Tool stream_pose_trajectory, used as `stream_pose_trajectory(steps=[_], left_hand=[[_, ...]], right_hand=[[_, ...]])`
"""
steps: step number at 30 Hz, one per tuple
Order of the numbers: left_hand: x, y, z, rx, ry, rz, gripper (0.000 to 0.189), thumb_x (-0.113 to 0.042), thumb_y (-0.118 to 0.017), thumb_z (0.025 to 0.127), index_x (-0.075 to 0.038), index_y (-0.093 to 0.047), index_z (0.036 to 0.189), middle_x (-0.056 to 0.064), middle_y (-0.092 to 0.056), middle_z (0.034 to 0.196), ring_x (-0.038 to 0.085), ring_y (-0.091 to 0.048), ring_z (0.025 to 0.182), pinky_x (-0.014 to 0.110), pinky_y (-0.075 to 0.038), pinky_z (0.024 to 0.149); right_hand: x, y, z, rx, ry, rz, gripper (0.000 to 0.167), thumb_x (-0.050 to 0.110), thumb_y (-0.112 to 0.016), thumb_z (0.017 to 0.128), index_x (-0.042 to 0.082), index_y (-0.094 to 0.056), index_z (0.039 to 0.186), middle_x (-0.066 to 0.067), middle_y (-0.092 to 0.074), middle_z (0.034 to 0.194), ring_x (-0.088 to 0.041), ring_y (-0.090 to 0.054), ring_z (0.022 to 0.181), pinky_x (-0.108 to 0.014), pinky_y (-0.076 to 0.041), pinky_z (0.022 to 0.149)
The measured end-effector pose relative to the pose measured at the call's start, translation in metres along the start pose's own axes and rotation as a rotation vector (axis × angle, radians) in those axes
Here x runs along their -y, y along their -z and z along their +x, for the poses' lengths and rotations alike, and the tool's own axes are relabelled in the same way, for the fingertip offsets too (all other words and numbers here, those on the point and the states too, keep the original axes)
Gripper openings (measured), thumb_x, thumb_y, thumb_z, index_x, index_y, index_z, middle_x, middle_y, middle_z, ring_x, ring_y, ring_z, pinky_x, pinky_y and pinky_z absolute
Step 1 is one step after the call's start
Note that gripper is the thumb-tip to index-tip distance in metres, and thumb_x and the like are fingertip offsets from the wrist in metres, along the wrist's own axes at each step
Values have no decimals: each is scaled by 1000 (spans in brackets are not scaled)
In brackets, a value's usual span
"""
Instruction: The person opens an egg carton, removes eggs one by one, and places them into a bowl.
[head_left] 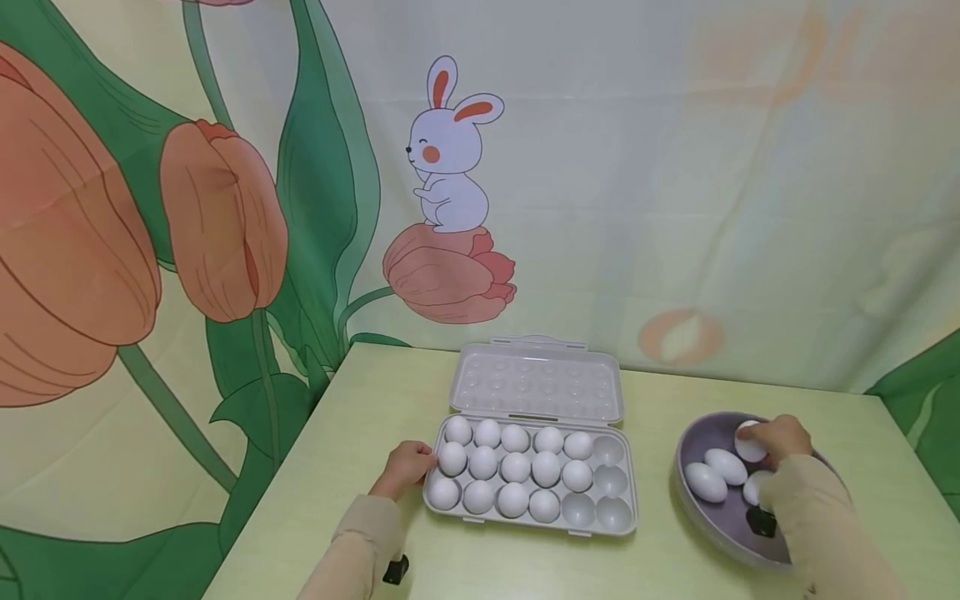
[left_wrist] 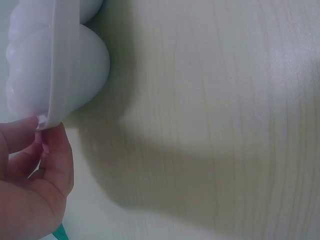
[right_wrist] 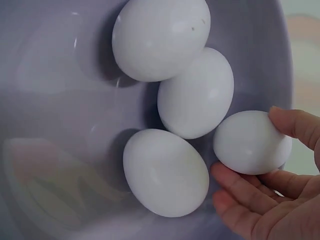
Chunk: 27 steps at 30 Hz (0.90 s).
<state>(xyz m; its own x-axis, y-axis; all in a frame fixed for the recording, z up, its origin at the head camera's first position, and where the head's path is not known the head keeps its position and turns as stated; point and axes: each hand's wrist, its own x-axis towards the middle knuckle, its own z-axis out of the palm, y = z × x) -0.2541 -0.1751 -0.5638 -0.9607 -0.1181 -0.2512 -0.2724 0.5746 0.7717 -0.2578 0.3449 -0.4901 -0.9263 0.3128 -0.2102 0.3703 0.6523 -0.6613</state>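
Note:
My left hand (head_left: pixel 405 467) pinches the left edge of a white plastic egg carton (head_left: pixel 612 515); the left wrist view shows thumb and fingertips on its rim (left_wrist: pixel 59 100). Rows of white eggs (head_left: pixel 515 468) sit in the carton, and bare cups show at its right end. Inside a purple-grey bowl (head_left: pixel 720 429), my right hand (head_left: pixel 786 437) holds a white egg (right_wrist: pixel 250 142) between thumb and fingers, near the bowl's wall. Several other eggs lie beside it in the bowl, among them one speckled egg (right_wrist: pixel 160 37).
The carton's lid (head_left: pixel 536 383) lies folded back behind it, toward the wall. A light wood-grain table (head_left: pixel 315 467) carries everything, with some tabletop between carton and bowl. Behind hangs a cloth printed with tulips and a rabbit (head_left: pixel 450 167).

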Motion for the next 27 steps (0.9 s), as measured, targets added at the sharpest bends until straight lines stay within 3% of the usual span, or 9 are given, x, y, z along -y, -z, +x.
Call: stream_pose_trajectory(steps=[2, 5, 8, 9, 11, 16, 18, 22, 27], left_hand=[[19, -6, 16, 3, -34, -5, 17, -12, -56, 80, 4, -60, 84, 13, -60, 78, 14, -52, 52, 29, -49, 52], [96, -34, 86, 19, -112, -39, 19, -24, -60, 78, -5, -61, 78, 6, -59, 70, 14, -53, 49, 28, -46, 44], [157, -59, 145, 35, -106, -43, 23, -34, -62, 77, -11, -61, 76, 3, -59, 69, 15, -54, 49, 29, -45, 41], [158, -60, 147, 36, -98, -34, 23, -33, -62, 77, -10, -62, 77, 4, -59, 70, 16, -54, 49, 29, -45, 42], [129, -49, 121, 24, -78, -18, 21, -27, -60, 79, -6, -62, 79, 7, -60, 71, 17, -55, 51, 30, -46, 44], [4, -1, 2, -6, -29, 18, 17, -10, -53, 81, 6, -59, 82, 14, -58, 74, 17, -52, 54, 28, -47, 50], [-16, 6, -19, -11, -31, 23, 16, -7, -51, 81, 8, -58, 82, 15, -57, 73, 14, -49, 53, 26, -47, 51], [-11, 4, -13, -7, -1, 13, 16, -9, -54, 80, 6, -59, 81, 13, -58, 73, 15, -50, 54, 27, -46, 50], [67, -23, 60, 25, -84, -2, 18, -20, -57, 80, -3, -60, 76, 7, -56, 68, 16, -51, 53, 29, -44, 46]], right_hand=[[0, -1, 0, -13, 1, -13, 42, 20, -64, 66, -16, -50, 83, -16, -53, 61, -18, -49, 42, -30, -44, 42], [1, -1, -1, -16, -7, -29, 46, 21, -64, 67, -17, -50, 88, -19, -54, 65, -20, -50, 45, -30, -43, 44], [4, 0, -4, -8, -18, -34, 49, 22, -63, 69, -18, -49, 93, -22, -55, 68, -22, -52, 49, -30, -42, 46], [4, 0, -5, -10, -20, -41, 50, 22, -63, 69, -19, -48, 94, -23, -55, 69, -23, -52, 50, -30, -41, 46], [6, 0, -6, -13, -22, -54, 53, 23, -63, 69, -20, -48, 96, -26, -55, 73, -26, -53, 56, -30, -41, 48], [1, -4, -2, -22, -18, -90, 58, 25, -63, 69, -22, -49, 100, -35, -54, 92, -36, -53, 74, -33, -42, 57], [-2, -6, 0, -26, -20, -98, 59, 25, -63, 68, -23, -49, 100, -36, -53, 96, -39, -53, 78, -35, -43, 60], [-3, -9, -1, -33, -25, -109, 59, 24, -63, 68, -23, -48, 100, -37, -52, 96, -42, -52, 82, -39, -43, 65], [3, -9, -6, -57, -36, -128, 59, 22, -63, 68, -24, -47, 101, -38, -51, 97, -48, -50, 87, -45, -43, 70]])
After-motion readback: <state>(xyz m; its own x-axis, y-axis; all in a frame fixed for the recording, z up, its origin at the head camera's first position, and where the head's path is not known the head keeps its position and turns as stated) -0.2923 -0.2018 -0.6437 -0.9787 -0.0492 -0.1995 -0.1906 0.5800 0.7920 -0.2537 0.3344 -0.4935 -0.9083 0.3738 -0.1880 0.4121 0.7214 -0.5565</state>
